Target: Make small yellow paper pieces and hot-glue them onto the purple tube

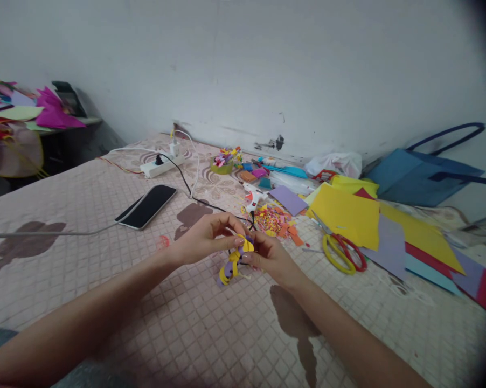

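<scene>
Between my hands is a small purple and yellow paper craft piece (pixel 229 268), a strip with yellow bits along it, its lower end pointing toward me. My left hand (pixel 208 237) pinches the yellow part at its top with thumb and forefinger. From the other side my right hand (pixel 269 256) grips the same upper end, fingers closed. My fingertips cover part of the piece. Just beyond my hands lie a white glue gun (pixel 254 198) and a scatter of small coloured paper scraps (pixel 267 220). Scissors with yellow and red handles (pixel 340 253) rest to the right of my right hand.
A phone (pixel 148 206) with a cable across it lies left, near a white power strip (pixel 162 166). Black and white cords cross the table. Coloured sheets (pixel 346 215) spread on the right, before a blue bag (pixel 421 175). A bowl of paper pieces (pixel 222 168) stands near the wall.
</scene>
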A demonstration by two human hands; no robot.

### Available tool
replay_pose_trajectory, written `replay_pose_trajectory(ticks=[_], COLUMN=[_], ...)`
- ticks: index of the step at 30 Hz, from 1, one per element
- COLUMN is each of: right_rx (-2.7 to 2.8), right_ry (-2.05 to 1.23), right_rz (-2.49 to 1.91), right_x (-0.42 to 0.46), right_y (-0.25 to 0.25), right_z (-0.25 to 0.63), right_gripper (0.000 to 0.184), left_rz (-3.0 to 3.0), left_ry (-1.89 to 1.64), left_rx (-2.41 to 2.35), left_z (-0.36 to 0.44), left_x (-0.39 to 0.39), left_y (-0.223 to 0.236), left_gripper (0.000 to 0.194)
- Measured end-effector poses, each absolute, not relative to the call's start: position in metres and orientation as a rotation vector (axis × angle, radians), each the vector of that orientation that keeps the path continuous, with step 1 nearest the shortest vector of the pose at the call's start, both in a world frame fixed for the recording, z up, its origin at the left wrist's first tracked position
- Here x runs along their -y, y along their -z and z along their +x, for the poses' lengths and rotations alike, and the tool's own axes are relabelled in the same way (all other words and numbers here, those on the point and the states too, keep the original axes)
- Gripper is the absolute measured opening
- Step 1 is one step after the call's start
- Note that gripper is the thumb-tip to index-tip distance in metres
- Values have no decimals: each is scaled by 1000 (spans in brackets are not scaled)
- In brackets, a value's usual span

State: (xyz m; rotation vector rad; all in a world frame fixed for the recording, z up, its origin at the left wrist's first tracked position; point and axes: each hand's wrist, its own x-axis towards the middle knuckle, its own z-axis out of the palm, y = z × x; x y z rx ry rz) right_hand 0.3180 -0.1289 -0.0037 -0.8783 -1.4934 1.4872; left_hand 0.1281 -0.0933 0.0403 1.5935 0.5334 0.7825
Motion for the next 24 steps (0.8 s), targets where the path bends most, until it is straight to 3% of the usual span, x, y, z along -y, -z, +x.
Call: replay_pose_trajectory(ticks=[7,17,19,22,24], right_rx=[1496,1583,1618,1727,1744], right_ry=[-1470,-1472,-1232,-554,-401], right_rz=[-903,-968,-1128,-1601,-1705], right_x=[129,124,108,70,42], right_y=[4,-11,-18,-22,-20], right_z=[317,327,342,362,368], right_gripper=[21,34,34,39,38], left_rz=[1564,1514,1495,1526,1561], left_ry=[-784,-805,-900,-1104,-1228], left_rx=[-559,-567,-602,-678,-716], left_z=[127,120,117,114,113], left_x=[93,96,92,85,81], left_y=[-40,-54,-57,-56,-53], left_gripper=[13,14,14,13,14])
